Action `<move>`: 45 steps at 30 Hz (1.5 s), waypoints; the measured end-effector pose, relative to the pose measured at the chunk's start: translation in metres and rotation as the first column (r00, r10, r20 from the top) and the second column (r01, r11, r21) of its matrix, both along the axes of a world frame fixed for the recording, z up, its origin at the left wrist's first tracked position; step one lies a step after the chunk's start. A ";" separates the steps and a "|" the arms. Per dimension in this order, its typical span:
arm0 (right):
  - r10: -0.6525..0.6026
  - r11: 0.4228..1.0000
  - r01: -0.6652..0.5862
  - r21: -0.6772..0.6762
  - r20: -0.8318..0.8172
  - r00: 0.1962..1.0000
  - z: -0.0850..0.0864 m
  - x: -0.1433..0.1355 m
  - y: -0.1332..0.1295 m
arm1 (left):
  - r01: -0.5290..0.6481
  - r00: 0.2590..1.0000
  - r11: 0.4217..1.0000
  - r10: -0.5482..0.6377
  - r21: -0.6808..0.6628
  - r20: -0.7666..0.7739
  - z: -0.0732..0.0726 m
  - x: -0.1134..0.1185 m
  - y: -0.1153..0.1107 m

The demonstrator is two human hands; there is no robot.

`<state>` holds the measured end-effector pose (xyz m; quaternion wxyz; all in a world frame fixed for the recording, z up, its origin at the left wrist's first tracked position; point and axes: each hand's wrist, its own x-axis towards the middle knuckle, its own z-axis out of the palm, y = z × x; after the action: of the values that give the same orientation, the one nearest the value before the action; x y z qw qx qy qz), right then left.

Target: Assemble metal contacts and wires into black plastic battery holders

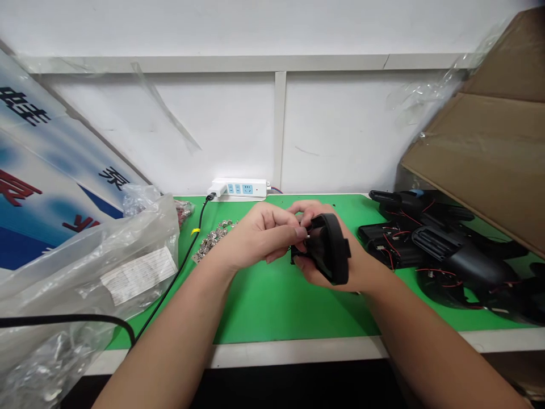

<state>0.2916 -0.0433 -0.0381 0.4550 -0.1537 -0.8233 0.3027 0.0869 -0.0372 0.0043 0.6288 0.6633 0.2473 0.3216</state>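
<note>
A black plastic housing (336,250) with a curved rim is held above the green mat (264,312), near the middle of the view. My right hand (319,272) wraps round it from behind and below. At the housing's open side, my left hand (266,233) is closed in a pinch, thumb against fingers. Something small and pale shows at the fingertips, too small to make out. Small metal parts (215,238) lie on the mat behind my left wrist.
Black housings with red wires (451,250) are heaped at the right, below a cardboard box (489,136). A white power strip (244,188) stands by the wall. Plastic bags (145,244) and a black cable (187,255) occupy the left.
</note>
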 end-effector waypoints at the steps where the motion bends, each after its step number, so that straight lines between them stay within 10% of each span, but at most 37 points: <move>1: -0.014 1.000 0.014 0.016 0.004 1.000 0.000 0.000 0.000 | 0.008 1.000 1.000 -0.008 0.009 0.016 0.000 0.000 -0.001; 25: -0.080 0.985 0.082 0.149 -0.024 0.997 -0.002 -0.001 0.004 | 0.000 0.999 0.990 0.006 -0.139 0.040 0.000 0.008 -0.003; 45: -0.034 0.998 0.029 -0.060 -0.094 0.995 -0.007 -0.011 0.000 | 0.026 0.992 0.999 -0.029 -0.021 -0.124 0.000 0.000 0.003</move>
<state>0.2804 -0.0437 -0.0454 0.4934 -0.1652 -0.7891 0.3263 0.0872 -0.0343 0.0038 0.6228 0.6795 0.2799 0.2685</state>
